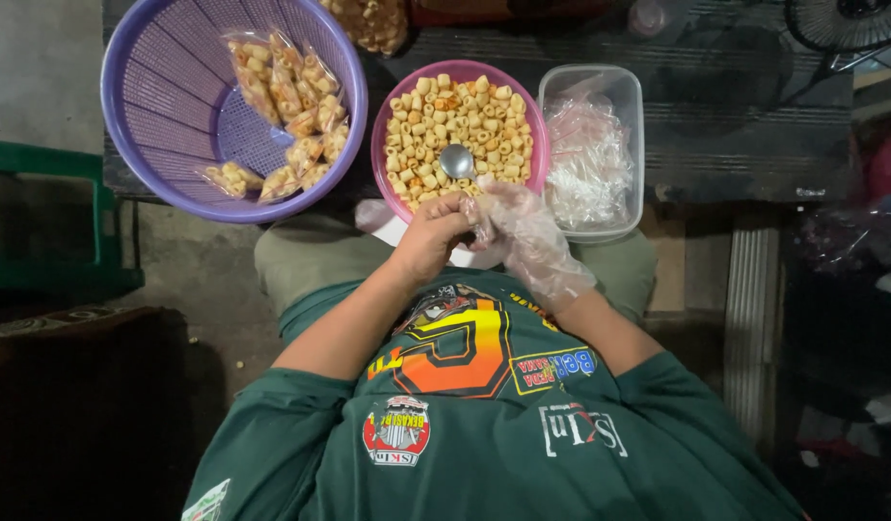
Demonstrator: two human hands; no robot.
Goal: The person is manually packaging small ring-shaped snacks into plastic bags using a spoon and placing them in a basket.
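Head view, looking straight down at a seated person in a green shirt (pixel 484 425). Both hands meet just below the pink bowl (pixel 383 106), over the lap. Left hand (pixel 436 236) is bare, fingers curled tight around the top of a small clear bag (pixel 479 220); looks pinched closed on it, though the bag itself is mostly hidden between the hands. Right hand (pixel 527 236) wears a thin clear glove, fingers partly bent and touching the same bag from the other side; can't tell if it grips or just steadies. Contents of that bag: too hidden to tell how full. Pink bowl is well loaded with pale ring-shaped snacks (pixel 436 121), some orange seasoning on top, metal spoon (pixel 456 161) lying bowl-up near the front edge, touching neither hand. Purple basket (pixel 156 87) to the left holds a handful of filled bags (pixel 286 106), clustered along its right side; most of the basket floor is bare. Clear tub (pixel 629 125) to the right of the bowl holds a heap of empty clear bags (pixel 585 159). Judgement on progress: early to middle. Only a small batch is packed in the basket, the bowl looks close to full and plenty of empties are left. One bag is in hand now, apparently at the closing stage. All three containers sit on a dark slatted table (pixel 735 106).
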